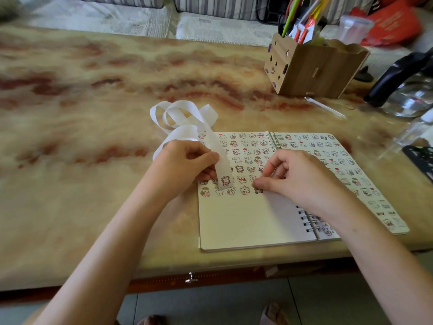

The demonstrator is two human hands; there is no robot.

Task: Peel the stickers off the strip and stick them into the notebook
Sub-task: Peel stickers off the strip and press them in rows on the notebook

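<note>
A wooden pen holder (314, 66) is standing well behind the open notebook (246, 221) on the marble table (93, 113). The left hand (187, 165) is pinching the strip (222, 158) over the left page; the right hand (300, 177) is pinching a sticker (258, 190) against that page, nearby

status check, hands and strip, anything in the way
Left hand holds the strip. Right hand pinches a sticker onto the notebook page. Lower page bare, nothing in the way.

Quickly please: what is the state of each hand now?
Left hand: holds the sticker strip.
Right hand: fingers curled, thumb on the notebook; grip cannot be told.
</note>
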